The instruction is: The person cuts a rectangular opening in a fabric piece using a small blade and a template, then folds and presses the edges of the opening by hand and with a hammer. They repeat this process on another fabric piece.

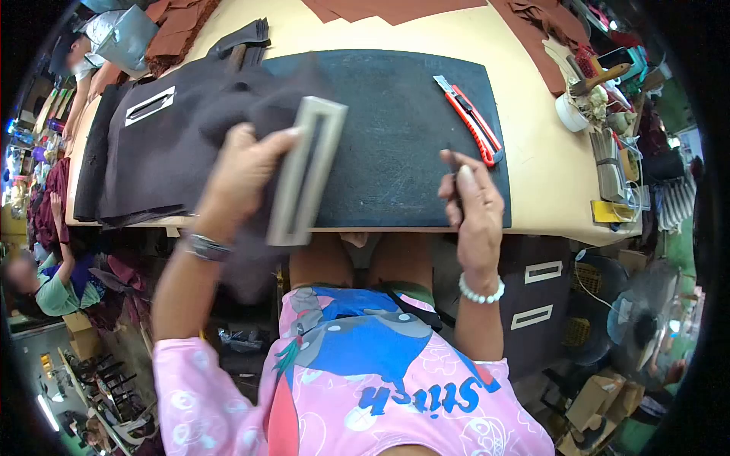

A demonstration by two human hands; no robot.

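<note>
My left hand is closed on a dark brown fabric piece, which is blurred by motion. On that piece is a white rectangular frame with a long slot, tilted over the mat's left part. My right hand is closed around a slim dark tool, mostly hidden by the fingers, over the mat's lower right. A red box cutter lies on the dark cutting mat, blade showing, just above my right hand. To the left, a dark fabric stack bears another slotted white frame.
Reddish-brown material lies along the table's far edge. At right are a white tub, a brush and bundled strips. More dark panels with white frames hang below the table. Two people are at the left.
</note>
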